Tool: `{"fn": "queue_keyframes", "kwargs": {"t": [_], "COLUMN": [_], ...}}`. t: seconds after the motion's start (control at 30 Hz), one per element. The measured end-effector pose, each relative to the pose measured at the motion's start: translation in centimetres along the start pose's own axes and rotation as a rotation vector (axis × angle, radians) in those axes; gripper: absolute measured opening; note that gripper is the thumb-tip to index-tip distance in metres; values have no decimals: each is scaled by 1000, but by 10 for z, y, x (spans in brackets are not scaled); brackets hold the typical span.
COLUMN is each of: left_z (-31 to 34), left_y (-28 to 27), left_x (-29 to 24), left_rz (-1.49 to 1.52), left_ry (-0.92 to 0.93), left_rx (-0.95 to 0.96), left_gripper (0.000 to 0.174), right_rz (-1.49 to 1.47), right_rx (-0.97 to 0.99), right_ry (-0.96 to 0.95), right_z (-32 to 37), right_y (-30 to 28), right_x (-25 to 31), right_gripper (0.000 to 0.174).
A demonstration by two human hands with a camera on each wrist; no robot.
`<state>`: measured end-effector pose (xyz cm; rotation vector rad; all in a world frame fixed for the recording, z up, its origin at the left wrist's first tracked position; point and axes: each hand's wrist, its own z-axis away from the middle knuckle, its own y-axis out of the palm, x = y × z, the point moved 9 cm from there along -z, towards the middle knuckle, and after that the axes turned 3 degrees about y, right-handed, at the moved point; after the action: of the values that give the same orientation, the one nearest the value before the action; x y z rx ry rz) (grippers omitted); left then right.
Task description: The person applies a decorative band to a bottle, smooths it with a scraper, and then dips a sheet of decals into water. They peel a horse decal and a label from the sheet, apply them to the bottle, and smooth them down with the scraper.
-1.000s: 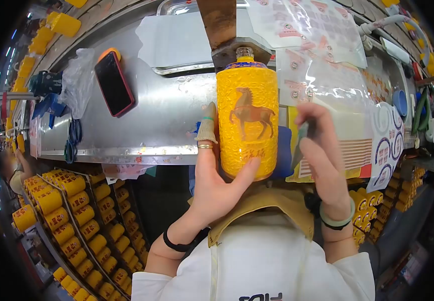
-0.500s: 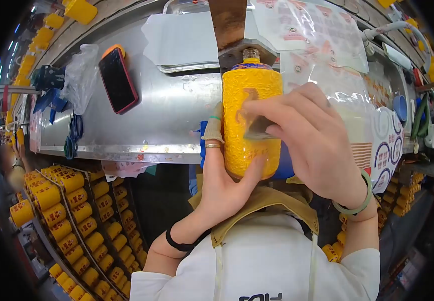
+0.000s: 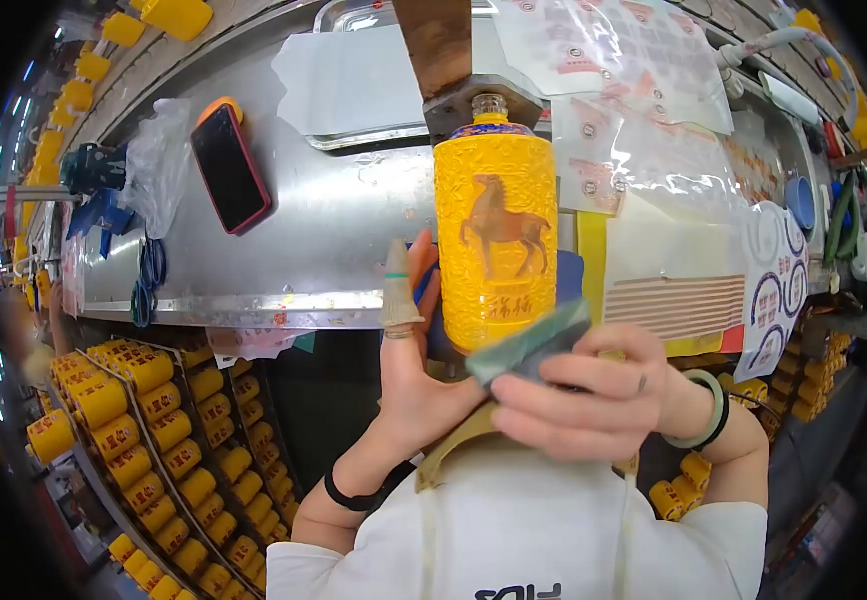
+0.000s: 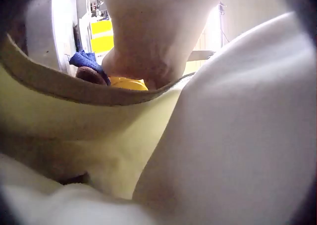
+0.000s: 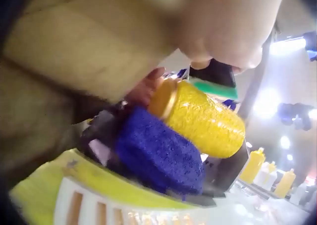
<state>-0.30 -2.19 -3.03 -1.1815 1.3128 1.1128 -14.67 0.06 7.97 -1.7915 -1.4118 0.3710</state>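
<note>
A yellow embossed bottle (image 3: 496,230) with a brown horse picture lies with its clear glass neck against a metal bracket (image 3: 453,100). My left hand (image 3: 415,365) is beside the bottle's lower left, fingers fairly straight and one wearing a cloth finger cover. Its thumb reaches below the bottle's base, partly hidden. My right hand (image 3: 593,395) grips a green and dark flat scraper (image 3: 533,345) just below the base. From the right wrist, the scraper's green edge (image 5: 215,90) shows above the bottle (image 5: 208,121), with a blue padded cloth (image 5: 158,153) underneath.
A phone (image 3: 230,168), a plastic bag (image 3: 153,165) and scissors (image 3: 146,280) lie at the left on the metal table. Decal sheets (image 3: 643,150) and a striped sheet (image 3: 673,305) are at the right. Racks of yellow bottles (image 3: 153,430) stand below left.
The right hand moved in from the right, passed over the horse picture with the scraper, then drew down to the bottle's base. The left hand's fingers and thumb shifted off the bottle's front and side.
</note>
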Motion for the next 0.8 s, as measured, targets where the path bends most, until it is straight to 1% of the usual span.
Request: {"fn": "queue_keyframes", "kwargs": {"t": [0.1, 0.13, 0.17, 0.23, 0.27, 0.3, 0.37, 0.4, 0.43, 0.47, 0.5, 0.57, 0.6, 0.63, 0.67, 0.7, 0.73, 0.77, 0.8], "left_z": [1, 0, -1, 0, 3, 4, 5, 3, 2, 3, 4, 6, 9, 9, 9, 9, 10, 9, 8], "left_y": [0, 1, 3, 3, 2, 3, -1, -1, -4, -5, -7, 11, 15, 16, 15, 13, 14, 11, 7], "left_x": [3, 4, 4, 5, 7, 7, 6, 7, -4, -15, -14, -31, -39, -37, -35, -33, -31, -27, -24], "left_rz": [-57, 20, 19, -7, 46, 40, -67, -66, -175, -286, -288, -613, -781, -783, -746, -707, -705, -668, -631], "left_ry": [12, 24, 27, 2, -29, -29, -12, -10, 117, 246, 247, 461, 479, 474, 498, 521, 521, 489, 456], "left_rx": [-12, -24, -18, -7, -27, -23, -60, -51, -68, -87, -85, 52, 46, 47, 18, -9, -5, -35, -66], "left_gripper": [121, 121, 121, 122, 121, 121, 122, 122, 115, 109, 109, 98, 73, 73, 77, 81, 81, 85, 90], "right_rz": [-37, 23, 29, 18, -16, -121, -281, -301, -322, -287, -201, -89, -94, -129, -161, -160, -185, -210, -298], "right_rx": [-30, -89, -92, -82, -133, -77, -129, -235, -338, -366, -281, -273, -271, -317, -365, -367, -351, -335, -313], "right_ry": [72, 104, 107, 265, 238, 213, 345, 525, 701, 805, 845, 889, 890, 958, 1026, 1030, 1002, 972, 1005], "right_z": [-4, -6, -5, -1, 3, 1, 6, 12, 19, 22, 28, 42, 44, 53, 60, 59, 51, 44, 45], "right_y": [-10, -12, -9, -2, -1, -3, -4, -4, -2, -2, 3, -3, -3, -4, -5, -7, -8, -8, -2], "right_x": [2, -3, -3, -17, -6, 0, -7, -24, -41, -53, -59, -64, -63, -64, -66, -64, -60, -57, -56], "right_gripper": [25, 27, 27, 30, 34, 34, 35, 30, 25, 24, 25, 24, 24, 24, 24, 24, 24, 24, 24]}}
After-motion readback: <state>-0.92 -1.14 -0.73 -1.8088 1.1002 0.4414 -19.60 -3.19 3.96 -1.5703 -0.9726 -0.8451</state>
